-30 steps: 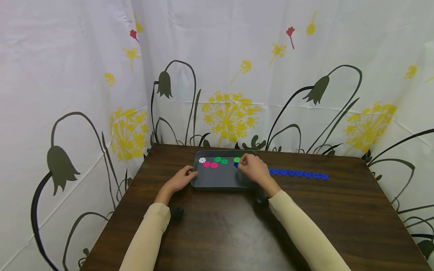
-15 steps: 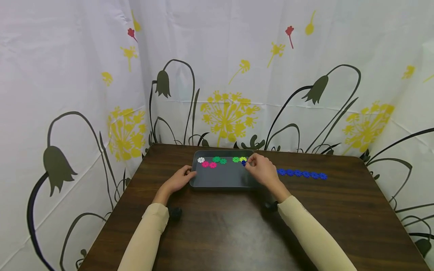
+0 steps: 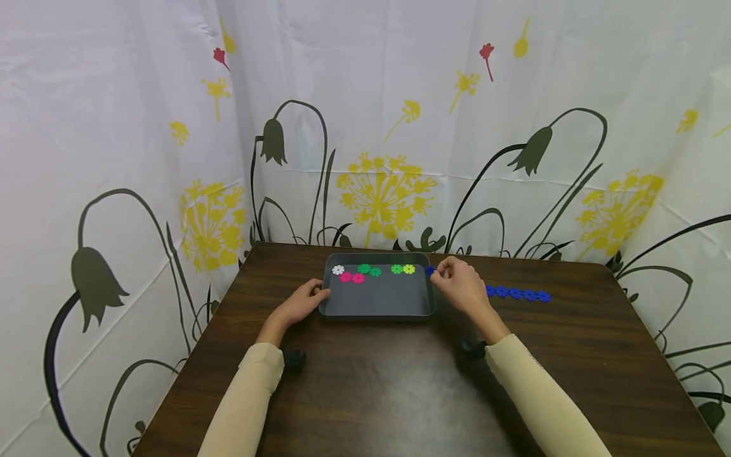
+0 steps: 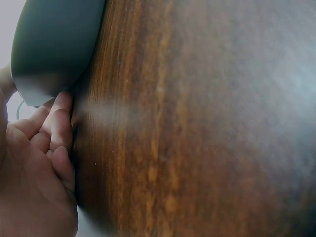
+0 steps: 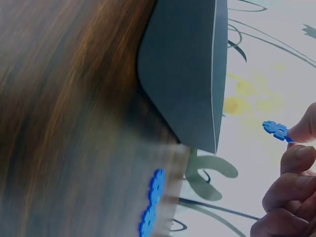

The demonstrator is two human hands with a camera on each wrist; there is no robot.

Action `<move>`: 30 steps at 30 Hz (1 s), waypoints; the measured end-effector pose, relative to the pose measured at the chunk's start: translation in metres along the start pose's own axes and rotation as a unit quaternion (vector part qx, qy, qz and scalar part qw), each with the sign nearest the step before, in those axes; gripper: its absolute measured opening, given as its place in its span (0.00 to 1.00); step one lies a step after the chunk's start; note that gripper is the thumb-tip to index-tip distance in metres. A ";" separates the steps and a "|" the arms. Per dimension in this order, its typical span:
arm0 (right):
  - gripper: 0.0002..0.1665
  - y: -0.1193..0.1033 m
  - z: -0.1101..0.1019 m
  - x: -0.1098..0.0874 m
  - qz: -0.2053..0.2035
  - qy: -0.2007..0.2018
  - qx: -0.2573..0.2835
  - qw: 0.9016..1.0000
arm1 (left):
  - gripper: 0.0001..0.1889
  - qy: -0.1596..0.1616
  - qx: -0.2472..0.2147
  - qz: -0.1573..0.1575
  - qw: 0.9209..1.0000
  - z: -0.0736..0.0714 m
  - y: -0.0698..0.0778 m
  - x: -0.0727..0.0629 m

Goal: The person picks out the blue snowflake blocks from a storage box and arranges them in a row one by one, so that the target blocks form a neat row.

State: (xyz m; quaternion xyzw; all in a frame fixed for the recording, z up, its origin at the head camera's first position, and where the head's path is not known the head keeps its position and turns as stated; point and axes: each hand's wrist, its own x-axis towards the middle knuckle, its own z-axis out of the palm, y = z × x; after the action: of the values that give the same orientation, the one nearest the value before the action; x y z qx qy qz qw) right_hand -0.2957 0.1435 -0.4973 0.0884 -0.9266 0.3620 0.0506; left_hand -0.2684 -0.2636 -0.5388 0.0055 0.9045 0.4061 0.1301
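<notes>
Between the thumb and fingertips of my right hand [image 3: 462, 285] is a small blue flower-shaped disc [image 5: 274, 129], held above the right rim of a dark grey tray [image 3: 377, 301]. My left hand [image 3: 297, 304] grips the tray's left side, thumb at the rim and the other fingers against the outer wall [image 4: 54, 64]. Inside the tray lie a white flower disc [image 3: 338, 270], two pink flower discs [image 3: 351, 278], two green flower discs [image 3: 369, 270], a light green flower disc [image 3: 396, 269] and a yellow flower disc [image 3: 408, 269].
A row of blue flower discs [image 3: 516, 294] lies on the brown wooden table [image 3: 377, 381] to the right of the tray, partly hidden by my right hand. Behind the table hangs a white curtain [image 3: 365, 95] with a flower print.
My right hand has lifted the blue flower disc out of the tray and moved right, past its rim. The yellow disc has come into sight. My left hand stays on the tray.
</notes>
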 end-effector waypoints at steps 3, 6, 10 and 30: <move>0.13 0.005 -0.006 -0.002 0.000 0.000 0.006 1.000 | 0.30 -0.001 0.003 0.003 1.000 0.000 -0.001 0.000; 0.12 0.010 -0.013 -0.003 -0.001 0.004 0.011 1.000 | 0.30 -0.002 -0.002 0.002 1.000 0.000 -0.001 0.000; 0.12 0.018 -0.022 -0.004 -0.002 0.013 0.016 1.000 | 0.29 -0.001 -0.008 -0.003 1.000 0.000 -0.001 0.001; 0.12 0.069 -0.083 -0.009 0.024 0.092 0.061 0.994 | 0.29 -0.006 -0.004 -0.002 1.000 -0.002 0.000 0.002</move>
State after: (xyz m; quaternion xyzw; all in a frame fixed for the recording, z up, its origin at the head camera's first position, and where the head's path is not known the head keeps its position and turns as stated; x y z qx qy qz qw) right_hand -0.2981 0.2511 -0.4836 0.0355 -0.8961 0.4252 0.1219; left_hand -0.2709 -0.2646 -0.5385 0.0056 0.9023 0.4089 0.1364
